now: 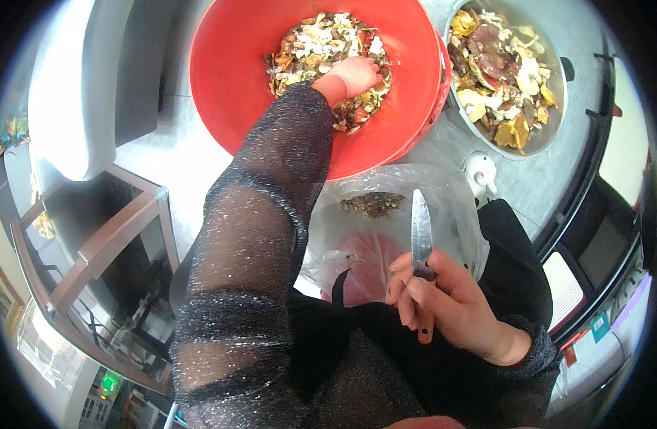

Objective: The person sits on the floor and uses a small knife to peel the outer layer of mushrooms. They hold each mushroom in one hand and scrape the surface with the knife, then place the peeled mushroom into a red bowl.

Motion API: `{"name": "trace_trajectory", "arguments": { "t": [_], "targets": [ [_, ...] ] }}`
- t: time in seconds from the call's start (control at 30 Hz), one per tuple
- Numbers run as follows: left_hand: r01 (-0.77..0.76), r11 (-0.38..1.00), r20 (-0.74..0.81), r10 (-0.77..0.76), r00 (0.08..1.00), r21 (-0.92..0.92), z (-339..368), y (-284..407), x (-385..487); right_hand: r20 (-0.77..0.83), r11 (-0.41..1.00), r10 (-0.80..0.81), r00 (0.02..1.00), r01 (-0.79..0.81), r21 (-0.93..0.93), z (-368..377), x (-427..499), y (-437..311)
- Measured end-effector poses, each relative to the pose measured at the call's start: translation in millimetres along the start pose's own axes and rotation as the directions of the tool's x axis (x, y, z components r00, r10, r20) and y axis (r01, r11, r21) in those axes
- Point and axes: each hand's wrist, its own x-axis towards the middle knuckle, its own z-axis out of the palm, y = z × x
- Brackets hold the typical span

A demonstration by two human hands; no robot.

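My left hand [353, 78] reaches into a large red plastic tub [226, 69], on a heap of cut mushroom pieces [315, 40]. Its fingertips are partly sunk among the pieces, so whether they grip one is hidden. My right hand [441, 300] holds a small kitchen knife [422, 230] by its handle, blade pointing away from me. Below that blade a clear plastic bag [441, 187] lies spread open between my knees, with a clump of dark debris [374, 204] in it. A round metal basin [556, 107] at the upper right holds larger whole and broken mushrooms [494, 51].
A brown-framed chair [114, 236] stands at the left, near a white padded piece of furniture [66, 86]. A small white figurine [479, 170] is on the tiled floor between basin and bag. Dark shelving [591, 209] runs along the right.
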Motion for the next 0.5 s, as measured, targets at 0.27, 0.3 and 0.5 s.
{"name": "trace_trajectory", "arguments": {
  "t": [0.27, 0.3, 0.5],
  "targets": [
    [0.280, 0.217, 0.199, -0.334, 0.921, -0.935, -99.8, 32.5, -82.4, -0.063, 0.977, -0.194, 0.979, 0.187, -0.106, 4.8, -7.4, 16.0],
    [0.211, 0.106, 0.162, -0.354, 0.921, -0.972, -119.1, 46.9, -103.1, -0.089, 0.963, -0.223, 0.971, 0.206, -0.174, 3.3, -9.1, 19.5],
    [0.030, -0.119, 0.081, -0.449, 0.890, -0.992, -194.9, 169.8, -217.0, -0.105, 0.775, -0.555, 0.825, 0.467, -0.426, -3.2, -0.1, 46.4]
  ]
}}
